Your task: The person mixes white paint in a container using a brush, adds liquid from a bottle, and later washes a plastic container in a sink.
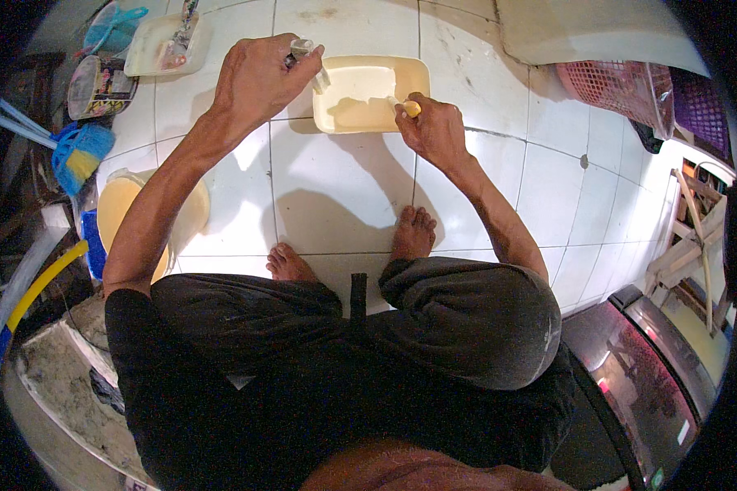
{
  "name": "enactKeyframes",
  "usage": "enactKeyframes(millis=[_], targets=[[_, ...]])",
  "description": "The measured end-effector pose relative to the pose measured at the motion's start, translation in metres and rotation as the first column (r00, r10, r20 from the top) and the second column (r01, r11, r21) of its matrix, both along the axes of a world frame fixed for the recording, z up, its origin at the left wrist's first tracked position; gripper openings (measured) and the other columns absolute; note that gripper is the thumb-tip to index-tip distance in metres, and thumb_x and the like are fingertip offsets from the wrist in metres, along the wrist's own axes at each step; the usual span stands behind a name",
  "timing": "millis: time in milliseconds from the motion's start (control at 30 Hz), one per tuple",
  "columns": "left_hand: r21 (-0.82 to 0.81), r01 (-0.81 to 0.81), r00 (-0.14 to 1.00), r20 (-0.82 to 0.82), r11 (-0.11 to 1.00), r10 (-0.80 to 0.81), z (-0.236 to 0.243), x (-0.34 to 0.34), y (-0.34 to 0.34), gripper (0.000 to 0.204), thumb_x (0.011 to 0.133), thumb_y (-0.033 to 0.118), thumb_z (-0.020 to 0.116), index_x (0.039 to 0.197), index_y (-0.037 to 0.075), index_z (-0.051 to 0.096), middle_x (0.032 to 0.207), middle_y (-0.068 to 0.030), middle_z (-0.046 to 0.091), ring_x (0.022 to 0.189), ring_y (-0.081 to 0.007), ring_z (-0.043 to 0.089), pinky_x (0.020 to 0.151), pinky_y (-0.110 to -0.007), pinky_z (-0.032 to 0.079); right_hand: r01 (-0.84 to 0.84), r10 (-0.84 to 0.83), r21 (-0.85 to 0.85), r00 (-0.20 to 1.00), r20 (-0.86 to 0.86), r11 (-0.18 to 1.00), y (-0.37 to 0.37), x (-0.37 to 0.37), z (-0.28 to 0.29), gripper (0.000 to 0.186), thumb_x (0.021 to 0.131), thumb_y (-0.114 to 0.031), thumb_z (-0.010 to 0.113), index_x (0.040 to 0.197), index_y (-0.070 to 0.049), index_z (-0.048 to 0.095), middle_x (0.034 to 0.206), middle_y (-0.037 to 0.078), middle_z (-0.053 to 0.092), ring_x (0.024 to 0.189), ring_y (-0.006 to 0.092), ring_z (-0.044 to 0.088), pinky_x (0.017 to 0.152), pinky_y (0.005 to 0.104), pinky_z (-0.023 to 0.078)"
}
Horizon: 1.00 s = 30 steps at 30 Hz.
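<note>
A cream rectangular tub (413,75) sits on the tiled floor in front of my feet, with something pale and smooth covering part of its inside. My left hand (258,78) is closed at the tub's left side around a small clear-and-grey tool (301,49); its lower end reaches down by the tub's left rim, and its exact kind does not show. Closed at the tub's right side, my right hand (436,135) grips a yellow-handled tool (412,108). The thin pale end of that tool points left, over the tub's inside; my fingers hide the rest.
At the left stand a yellowish bucket (116,204), a blue-and-yellow brush (82,155), a patterned pail (98,90) and a whitish container (160,49) with items inside. Pink (610,86) and purple (700,110) baskets are at the far right. A dark glossy object (630,376) lies near right.
</note>
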<state>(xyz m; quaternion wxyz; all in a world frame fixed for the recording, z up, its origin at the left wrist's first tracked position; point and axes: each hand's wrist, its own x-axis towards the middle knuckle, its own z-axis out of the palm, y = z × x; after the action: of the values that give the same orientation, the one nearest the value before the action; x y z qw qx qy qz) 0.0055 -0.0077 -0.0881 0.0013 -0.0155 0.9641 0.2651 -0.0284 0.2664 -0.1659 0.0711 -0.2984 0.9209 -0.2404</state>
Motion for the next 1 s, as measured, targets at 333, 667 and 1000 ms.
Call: enactKeyframes(millis=[333, 667, 1000], targets=[[0.051, -0.032, 0.999, 0.015, 0.998, 0.031, -0.001, 0.002, -0.003, 0.039, 0.091, 0.038, 0.061, 0.086, 0.000, 0.067, 0.059, -0.0142, 0.063, 0.053, -0.0228, 0.064, 0.051, -0.035, 0.049, 0.246, -0.160, -0.352, 0.954, 0.255, 0.903, -0.030, 0.014, -0.020, 0.025, 0.086, -0.025, 0.062, 0.081, -0.001, 0.066, 0.058, 0.016, 0.062, 0.051, 0.0313, 0.062, 0.052, 0.0412, 0.051], [-0.006, -0.015, 1.000, 0.006, 1.000, 0.015, 0.003, 0.001, -0.005, 0.042, 0.091, 0.039, 0.060, 0.084, -0.002, 0.066, 0.059, -0.0141, 0.063, 0.052, -0.0240, 0.064, 0.051, -0.035, 0.049, 0.306, -0.145, -0.513, 0.933, 0.330, 0.802, -0.038, 0.003, -0.021, 0.022, 0.087, -0.024, 0.062, 0.080, -0.004, 0.067, 0.059, 0.012, 0.063, 0.050, 0.0261, 0.062, 0.051, 0.0356, 0.049], [0.038, -0.044, 0.999, -0.017, 0.998, 0.045, 0.004, -0.001, -0.001, 0.040, 0.091, 0.039, 0.060, 0.084, 0.000, 0.067, 0.057, -0.0123, 0.062, 0.050, -0.0229, 0.060, 0.051, -0.035, 0.047, 0.095, 0.003, -0.386, 0.969, 0.247, 0.918, -0.038, 0.009, -0.016, 0.021, 0.085, -0.024, 0.063, 0.089, -0.004, 0.068, 0.073, 0.018, 0.067, 0.064, 0.0327, 0.067, 0.061, 0.0407, 0.053]])
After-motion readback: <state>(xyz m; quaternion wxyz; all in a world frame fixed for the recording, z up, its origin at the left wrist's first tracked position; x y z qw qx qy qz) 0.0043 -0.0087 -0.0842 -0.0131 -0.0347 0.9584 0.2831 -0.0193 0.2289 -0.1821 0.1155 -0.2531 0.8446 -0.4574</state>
